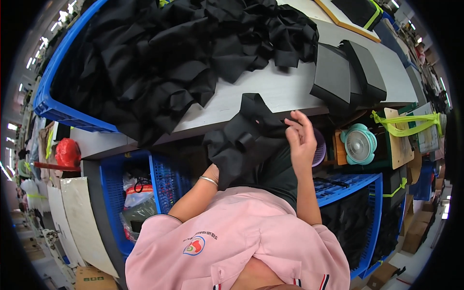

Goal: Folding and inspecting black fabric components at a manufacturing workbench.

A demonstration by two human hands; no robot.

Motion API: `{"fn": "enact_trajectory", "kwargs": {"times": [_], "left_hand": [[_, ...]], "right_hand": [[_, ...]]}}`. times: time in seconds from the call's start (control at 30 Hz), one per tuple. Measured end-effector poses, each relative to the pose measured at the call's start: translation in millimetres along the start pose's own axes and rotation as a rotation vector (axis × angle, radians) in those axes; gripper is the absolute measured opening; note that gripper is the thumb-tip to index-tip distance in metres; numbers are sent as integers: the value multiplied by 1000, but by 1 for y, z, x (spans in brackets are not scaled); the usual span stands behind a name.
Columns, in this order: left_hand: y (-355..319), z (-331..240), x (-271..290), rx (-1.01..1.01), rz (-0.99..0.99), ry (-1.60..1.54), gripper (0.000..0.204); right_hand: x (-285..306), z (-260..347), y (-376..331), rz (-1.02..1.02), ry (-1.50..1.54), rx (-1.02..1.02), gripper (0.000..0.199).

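A black fabric piece [237,145] with folded, standing flaps is held up in front of my body, near the table's front edge. My left hand [211,172] reaches under and behind it. The cloth covers most of that hand, and a small bit of skin shows through near its upper part. At the cloth's right side my right hand [302,137] is raised with its fingers apart and slightly bent, holding nothing. A large heap of similar black fabric pieces [159,53] spreads over the table beyond, spilling from a blue crate [72,116] on the left.
Dark box-shaped stacks [333,72] stand on the white table [261,79] at the right. Below the table edge are a blue basket [113,193] with bags, a purple basket [319,147], a teal fan [358,144] and a blue crate [374,217] of black material.
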State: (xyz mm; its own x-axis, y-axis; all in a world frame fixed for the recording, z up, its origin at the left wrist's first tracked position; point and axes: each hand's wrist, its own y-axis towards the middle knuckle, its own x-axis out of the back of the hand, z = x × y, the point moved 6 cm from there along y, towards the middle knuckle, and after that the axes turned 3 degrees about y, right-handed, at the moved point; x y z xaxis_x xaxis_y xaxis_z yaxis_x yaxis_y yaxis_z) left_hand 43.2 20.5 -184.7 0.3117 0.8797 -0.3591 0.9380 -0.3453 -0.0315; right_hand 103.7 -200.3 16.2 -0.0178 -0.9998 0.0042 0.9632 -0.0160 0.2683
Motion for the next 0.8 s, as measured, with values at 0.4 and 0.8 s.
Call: {"fn": "enact_trajectory", "kwargs": {"times": [0.4,0.8], "left_hand": [[39,-77,28,94,-181,-404,46],[78,-98,-16,-100,-397,228,32]], "right_hand": [[-24,35,7,739,-203,357,12],[-3,-31,130,-91,-104,183,44]]}}
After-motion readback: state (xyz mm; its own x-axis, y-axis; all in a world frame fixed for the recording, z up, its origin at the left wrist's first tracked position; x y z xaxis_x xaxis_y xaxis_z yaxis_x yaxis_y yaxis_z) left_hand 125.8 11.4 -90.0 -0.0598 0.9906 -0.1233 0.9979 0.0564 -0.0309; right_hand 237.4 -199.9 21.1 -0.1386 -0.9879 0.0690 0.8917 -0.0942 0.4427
